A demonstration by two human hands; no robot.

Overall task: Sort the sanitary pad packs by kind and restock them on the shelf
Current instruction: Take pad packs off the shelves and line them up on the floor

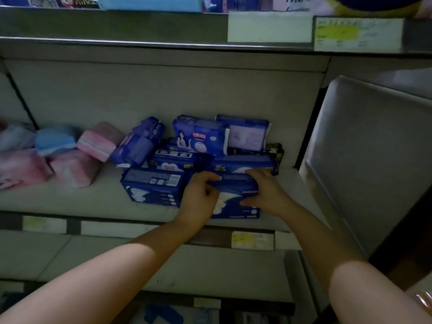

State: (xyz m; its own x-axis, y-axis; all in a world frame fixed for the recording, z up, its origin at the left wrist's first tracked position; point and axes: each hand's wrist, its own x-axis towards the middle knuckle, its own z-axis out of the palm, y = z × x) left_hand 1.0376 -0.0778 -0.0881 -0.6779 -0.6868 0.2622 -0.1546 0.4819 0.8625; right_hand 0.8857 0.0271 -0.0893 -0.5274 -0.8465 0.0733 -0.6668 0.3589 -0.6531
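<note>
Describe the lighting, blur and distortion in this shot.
Head view: dim, the shelf bay shadowed; pink packs at the left edge blurred; the dark blue pack gripped by the left hand and right hand is sharper; wide-angle lens slightly bows the upper shelf edge.

This is a shop aisle. Tiered grey metal shelves [93,202] carry paper price labels [357,35] along their front edges. Many wrapped dark blue sanitary pad packs [152,185] are stocked beside pink packs [98,141].
</note>
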